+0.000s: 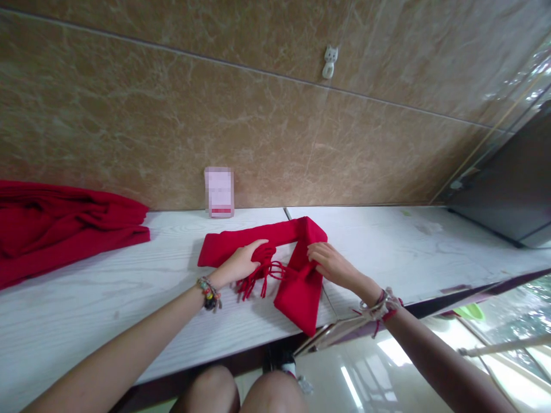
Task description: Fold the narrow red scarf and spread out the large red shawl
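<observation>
Red scarf [300, 293] lies bent at frame centre on white table [107, 292]: one leg runs left-right, other points toward lower edge. Left hand [243, 263] presses flat on it beside fringe [258, 279]; right hand [331, 265] pinches fold.

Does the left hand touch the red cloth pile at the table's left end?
No, the left hand rests on the folded red scarf, apart from that pile.

A scarf [297, 269] lies bent at the middle of the table [129, 298], the left hand [243, 261] on its left part and the right hand [327, 261] on its right. Behind it a card [219, 192] leans against the wall [129, 115], with a hook [329, 62] higher up. A cloth heap [64, 223] lies far left and an appliance [508, 189] stands far right.
</observation>
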`<control>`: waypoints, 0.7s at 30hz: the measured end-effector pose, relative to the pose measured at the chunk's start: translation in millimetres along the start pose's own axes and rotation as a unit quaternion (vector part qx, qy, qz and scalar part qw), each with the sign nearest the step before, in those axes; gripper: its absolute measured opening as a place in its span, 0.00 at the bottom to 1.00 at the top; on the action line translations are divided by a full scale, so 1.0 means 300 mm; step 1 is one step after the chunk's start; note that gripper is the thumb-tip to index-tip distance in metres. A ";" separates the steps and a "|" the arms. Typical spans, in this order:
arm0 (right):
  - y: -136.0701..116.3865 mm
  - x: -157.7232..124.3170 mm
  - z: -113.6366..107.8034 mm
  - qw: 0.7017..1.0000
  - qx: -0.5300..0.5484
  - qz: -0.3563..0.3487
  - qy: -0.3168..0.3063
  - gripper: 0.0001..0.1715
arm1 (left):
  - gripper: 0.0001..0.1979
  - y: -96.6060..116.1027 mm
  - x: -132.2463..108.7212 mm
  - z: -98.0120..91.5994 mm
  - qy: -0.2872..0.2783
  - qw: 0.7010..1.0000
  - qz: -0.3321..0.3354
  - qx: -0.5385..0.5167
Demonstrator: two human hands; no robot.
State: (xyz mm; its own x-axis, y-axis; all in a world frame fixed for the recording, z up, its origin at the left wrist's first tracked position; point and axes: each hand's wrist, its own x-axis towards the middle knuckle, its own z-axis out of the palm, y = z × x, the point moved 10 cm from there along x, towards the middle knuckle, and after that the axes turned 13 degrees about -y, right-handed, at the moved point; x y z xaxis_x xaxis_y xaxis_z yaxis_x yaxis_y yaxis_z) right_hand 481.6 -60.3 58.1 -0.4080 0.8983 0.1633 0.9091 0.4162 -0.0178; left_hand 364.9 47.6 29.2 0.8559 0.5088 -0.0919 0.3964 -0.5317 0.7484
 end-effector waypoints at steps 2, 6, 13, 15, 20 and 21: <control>0.017 -0.024 -0.015 0.999 0.007 0.007 0.043 0.14 | 0.30 -0.008 0.001 0.003 0.000 1.000 0.000 -0.012; 0.050 -0.024 -0.065 0.997 0.044 -0.002 0.067 0.15 | 0.31 -0.001 0.007 0.003 0.003 0.999 0.012 -0.032; 0.117 -0.057 -0.167 0.990 0.113 0.043 0.069 0.10 | 0.22 0.042 0.021 -0.069 0.040 0.992 0.044 -0.112; 0.136 -0.087 -0.172 0.987 0.123 0.066 0.075 0.10 | 0.20 0.053 0.029 -0.085 0.043 0.987 0.051 -0.145; 0.150 -0.094 -0.176 0.985 0.131 0.073 0.082 0.09 | 0.18 0.094 0.078 -0.093 0.046 0.967 0.054 -0.246; 0.150 -0.081 -0.180 0.986 0.131 0.069 0.081 0.10 | 0.17 0.108 0.094 -0.081 0.043 0.961 0.055 -0.269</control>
State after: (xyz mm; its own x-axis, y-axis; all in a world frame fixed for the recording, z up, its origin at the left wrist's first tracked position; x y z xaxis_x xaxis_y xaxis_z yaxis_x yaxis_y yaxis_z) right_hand 536.9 -71.2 106.5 -0.2430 0.9237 0.2962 0.8935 0.3320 -0.3023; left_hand 393.9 61.3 67.0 0.8430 0.5360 0.0450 0.0560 -0.1707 0.9837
